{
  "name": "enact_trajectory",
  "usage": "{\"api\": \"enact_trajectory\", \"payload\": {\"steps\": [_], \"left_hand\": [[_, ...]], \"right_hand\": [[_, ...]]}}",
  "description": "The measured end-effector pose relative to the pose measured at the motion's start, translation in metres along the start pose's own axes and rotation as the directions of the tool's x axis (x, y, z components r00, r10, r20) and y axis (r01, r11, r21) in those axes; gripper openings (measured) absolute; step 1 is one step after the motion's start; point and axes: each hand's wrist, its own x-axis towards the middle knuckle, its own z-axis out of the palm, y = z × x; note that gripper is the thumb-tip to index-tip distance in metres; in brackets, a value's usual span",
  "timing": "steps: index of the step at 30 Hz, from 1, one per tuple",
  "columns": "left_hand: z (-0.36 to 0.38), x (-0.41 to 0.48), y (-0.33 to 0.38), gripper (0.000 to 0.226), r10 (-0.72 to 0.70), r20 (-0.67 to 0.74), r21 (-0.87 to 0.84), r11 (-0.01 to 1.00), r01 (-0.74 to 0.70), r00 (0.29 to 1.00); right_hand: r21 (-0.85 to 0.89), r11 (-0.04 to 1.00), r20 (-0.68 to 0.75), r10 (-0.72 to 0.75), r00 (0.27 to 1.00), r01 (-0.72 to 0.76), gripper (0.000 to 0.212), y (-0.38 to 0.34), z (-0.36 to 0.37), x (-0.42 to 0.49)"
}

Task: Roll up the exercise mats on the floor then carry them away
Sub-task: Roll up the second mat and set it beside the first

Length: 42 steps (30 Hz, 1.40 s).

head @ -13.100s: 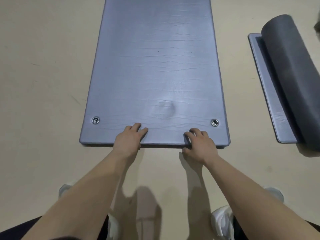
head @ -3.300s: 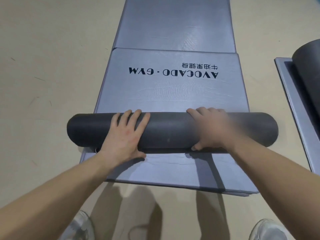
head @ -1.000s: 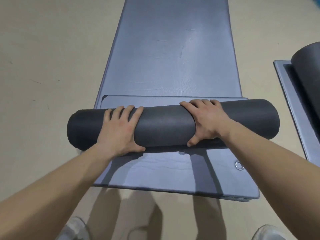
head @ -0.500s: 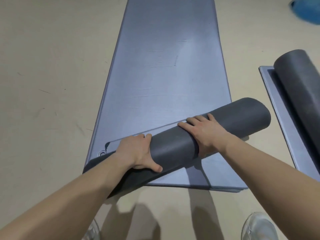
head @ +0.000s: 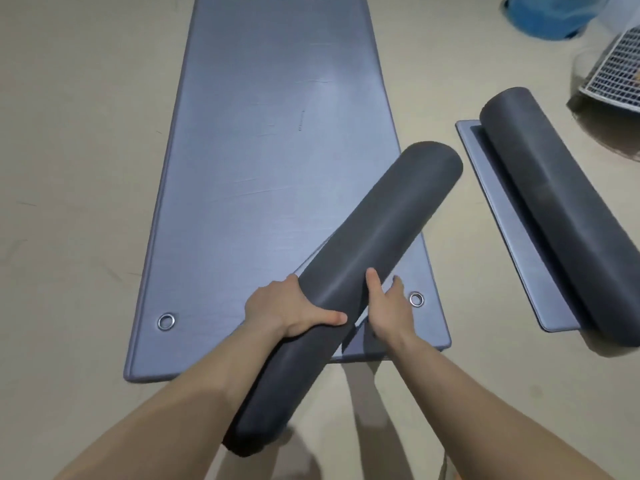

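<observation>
The rolled mat (head: 374, 230) lies on a diagonal. Its long axis runs from a near end low beside the person's left forearm to a far end up and to the right, over the right border of the flat mat (head: 270, 150) spread on the floor (head: 76, 168). Both hands sit close together on the near half of the roll, so most of its length reaches away from them.

The left hand (head: 291, 310) is clamped on the roll from the left, thumb laid across the top and fingers wrapped round the far side. The right hand (head: 388, 313) meets it from the right with the thumb on the upper surface. Its fingers seem to pass underneath in a cupping hold, though the roll hides how far they curl. The outer flap edge shows between the two hands, so the wrap probably depends on that grip.

The roll looks ready to be carried off, and a hold nearer its middle would likely balance it better.

To the right, well apart, a second roll (head: 554, 202) rests on its own unrolled strip (head: 502, 216).

At the upper right edge stands a white wire basket (head: 616, 71), its contents too blurred to name. Beside it is a blue object (head: 540, 15) that cannot be made out.
</observation>
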Motion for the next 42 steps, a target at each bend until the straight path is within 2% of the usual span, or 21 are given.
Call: {"api": "enact_trajectory", "payload": {"steps": [2,5,9,12,15,17,20,23,25,27,30,33,36,37,40,42], "left_hand": [[0.013,0.005,0.034,0.098,0.019,-0.012,-0.116,0.993,-0.02,1.0],[0.028,0.018,0.087,0.079,0.095,0.008,-0.287,0.954,-0.089,0.995],[0.056,0.042,0.159,0.09,0.189,0.057,-0.514,0.847,-0.134,0.98],[0.087,0.056,0.217,0.087,0.225,0.041,-0.655,0.742,-0.144,0.973],[0.127,0.073,0.276,0.074,0.235,0.095,-0.713,0.694,-0.098,0.967],[0.155,0.086,0.307,0.071,0.234,0.118,-0.747,0.662,-0.069,0.965],[0.176,0.101,0.343,0.067,0.242,0.152,-0.758,0.651,-0.044,0.958],[0.176,0.11,0.356,0.063,0.307,0.135,-0.745,0.658,-0.107,0.942],[0.164,0.11,0.353,0.045,0.37,0.146,-0.763,0.633,-0.134,0.917],[0.148,0.12,0.343,0.025,0.404,0.165,-0.699,0.691,-0.183,0.9],[0.111,0.144,0.336,0.027,0.437,-0.041,-0.359,0.833,-0.421,0.899],[0.07,0.164,0.352,0.025,0.437,-0.313,-0.131,0.859,-0.495,0.843],[0.045,0.18,0.383,0.037,0.53,-0.441,0.042,0.818,-0.573,0.724],[0.045,0.184,0.392,0.049,0.533,-0.444,0.055,0.819,-0.571,0.721],[0.064,0.195,0.413,0.093,0.424,-0.302,-0.097,0.878,-0.47,0.854],[0.077,0.203,0.423,0.098,0.416,-0.3,-0.104,0.88,-0.462,0.859]], "right_hand": [[0.137,0.989,0.099,0.034,0.995,-0.048,0.072,0.002,-0.018,0.014],[0.171,0.985,0.041,-0.044,0.998,0.036,0.068,0.001,-0.06,0.048],[0.103,0.992,-0.033,-0.076,0.997,0.079,0.081,0.0,-0.131,0.111],[-0.057,0.995,-0.074,-0.087,0.993,0.083,0.088,0.003,-0.183,0.154],[-0.284,0.956,-0.13,-0.116,0.985,0.075,0.087,0.006,-0.231,0.184],[-0.425,0.903,-0.155,-0.136,0.979,0.058,0.099,0.011,-0.255,0.202],[-0.536,0.84,-0.184,-0.213,0.96,0.084,0.112,0.019,-0.281,0.226],[-0.579,0.81,-0.226,-0.27,0.936,0.093,0.111,0.028,-0.292,0.238],[-0.62,0.78,-0.258,-0.298,0.919,0.079,0.109,0.037,-0.292,0.239],[-0.657,0.751,-0.279,-0.318,0.906,0.061,0.106,0.042,-0.289,0.24],[-0.699,0.714,-0.302,-0.341,0.89,0.037,0.105,0.043,-0.282,0.237],[-0.718,0.696,-0.338,-0.356,0.871,0.006,0.104,0.046,-0.273,0.232],[-0.72,0.694,-0.364,-0.352,0.862,-0.02,0.103,0.045,-0.269,0.232],[-0.723,0.69,-0.368,-0.354,0.86,-0.026,0.103,0.044,-0.269,0.231],[-0.742,0.67,-0.39,-0.383,0.837,-0.039,0.102,0.045,-0.269,0.231],[-0.73,0.683,-0.406,-0.407,0.818,-0.023,0.1,0.047,-0.272,0.233]]}}
